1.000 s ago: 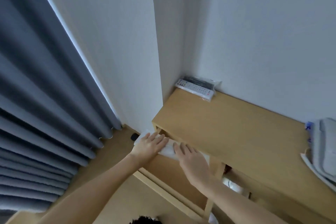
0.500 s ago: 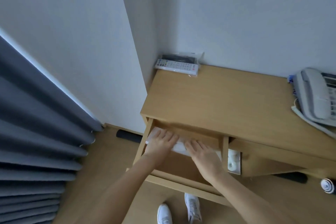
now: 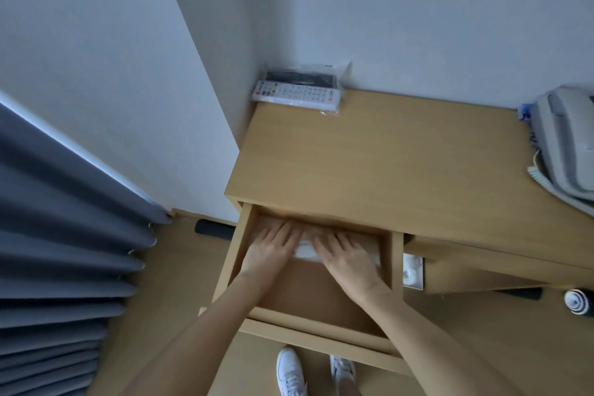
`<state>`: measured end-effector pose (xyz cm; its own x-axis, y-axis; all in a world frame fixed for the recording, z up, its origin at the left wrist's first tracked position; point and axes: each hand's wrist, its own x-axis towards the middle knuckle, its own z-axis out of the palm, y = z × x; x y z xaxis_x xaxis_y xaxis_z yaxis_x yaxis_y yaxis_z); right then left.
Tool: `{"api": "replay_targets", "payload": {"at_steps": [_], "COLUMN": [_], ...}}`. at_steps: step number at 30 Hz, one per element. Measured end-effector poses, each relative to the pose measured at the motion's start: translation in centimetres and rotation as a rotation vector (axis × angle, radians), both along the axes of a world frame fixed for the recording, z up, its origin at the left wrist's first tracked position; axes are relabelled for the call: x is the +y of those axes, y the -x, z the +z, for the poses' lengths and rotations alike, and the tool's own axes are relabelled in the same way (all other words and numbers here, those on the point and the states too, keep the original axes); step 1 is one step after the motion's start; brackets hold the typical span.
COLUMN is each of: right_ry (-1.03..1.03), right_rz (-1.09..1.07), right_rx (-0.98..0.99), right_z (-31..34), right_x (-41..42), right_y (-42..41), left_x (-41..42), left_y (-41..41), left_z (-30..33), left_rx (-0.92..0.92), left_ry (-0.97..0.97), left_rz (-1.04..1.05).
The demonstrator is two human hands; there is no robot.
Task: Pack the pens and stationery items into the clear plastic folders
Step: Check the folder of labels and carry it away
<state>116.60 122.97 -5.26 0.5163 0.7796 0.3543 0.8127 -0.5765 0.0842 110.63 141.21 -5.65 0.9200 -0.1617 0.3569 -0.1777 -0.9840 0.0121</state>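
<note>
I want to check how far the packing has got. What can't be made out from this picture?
- Pale packet in the drawer, head view: left hand and right hand lie flat over it, and blur hides its contents.
- Drawer's back: under the desk top.
- Telephone: cut off by the right edge.
- Remote control labels: too small.

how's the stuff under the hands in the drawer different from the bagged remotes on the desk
The white packet lies inside the open drawer; the remotes sit on the desk, in the back corner by the wall. The left hand and right hand lie flat on the packet; nothing touches the remotes. The packet's contents are too blurred to tell, while a white and a black remote show plainly. Both look wrapped in clear plastic.
</note>
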Motion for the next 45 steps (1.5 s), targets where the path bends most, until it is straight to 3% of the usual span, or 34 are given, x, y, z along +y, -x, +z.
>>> {"api": "replay_targets", "payload": {"at_steps": [10, 19, 31, 45], "right_ry": [-0.037, 0.113, 0.043, 0.033], "right_rz": [-0.067, -0.131, -0.162, -0.184], "right_rx": [-0.072, 0.361, 0.177, 0.349], "right_z": [-1.5, -0.4, 0.5, -2.8], "right_x": [0.5, -0.3, -0.5, -1.0], "right_y": [0.3, 1.6, 2.5, 2.5], "left_x": [0.2, -0.2, -0.3, -0.7], "left_y": [0.9, 0.4, 0.8, 1.2], "left_z": [0.6, 0.4, 0.4, 1.2], "left_rx": [0.014, 0.002, 0.105, 0.197], "left_ry": [0.028, 0.013, 0.006, 0.07], "left_rz": [-0.029, 0.015, 0.024, 0.008]}}
